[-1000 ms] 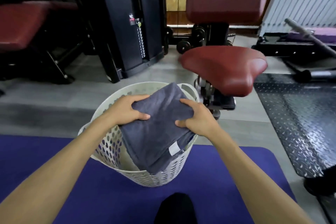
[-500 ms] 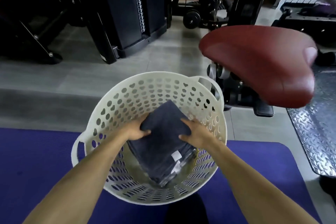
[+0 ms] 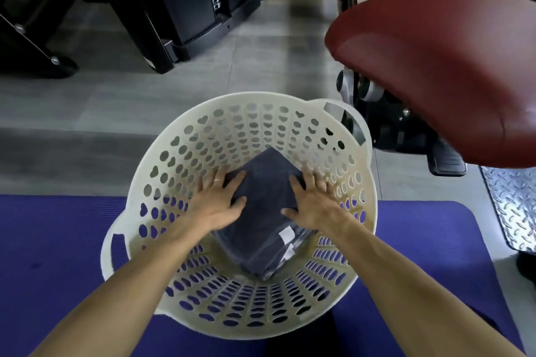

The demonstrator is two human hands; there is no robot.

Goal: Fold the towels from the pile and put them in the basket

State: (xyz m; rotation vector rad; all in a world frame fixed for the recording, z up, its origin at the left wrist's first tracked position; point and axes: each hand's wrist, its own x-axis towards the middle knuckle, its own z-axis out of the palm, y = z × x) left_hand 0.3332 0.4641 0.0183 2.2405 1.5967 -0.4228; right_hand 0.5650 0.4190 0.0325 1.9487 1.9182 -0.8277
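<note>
Both hands lie flat with fingers spread on the folded dark grey towel [image 3: 262,211], left hand [image 3: 216,203] on its left edge, right hand [image 3: 314,204] on its right, each grip released. The towel sits inside the round cream perforated plastic basket [image 3: 246,313] on the purple mat [image 3: 52,255].

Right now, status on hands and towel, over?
Left hand and right hand open, flat on folded grey towel. Towel down inside white basket. Red padded seat overhangs basket's far right; nothing blocking.
</note>
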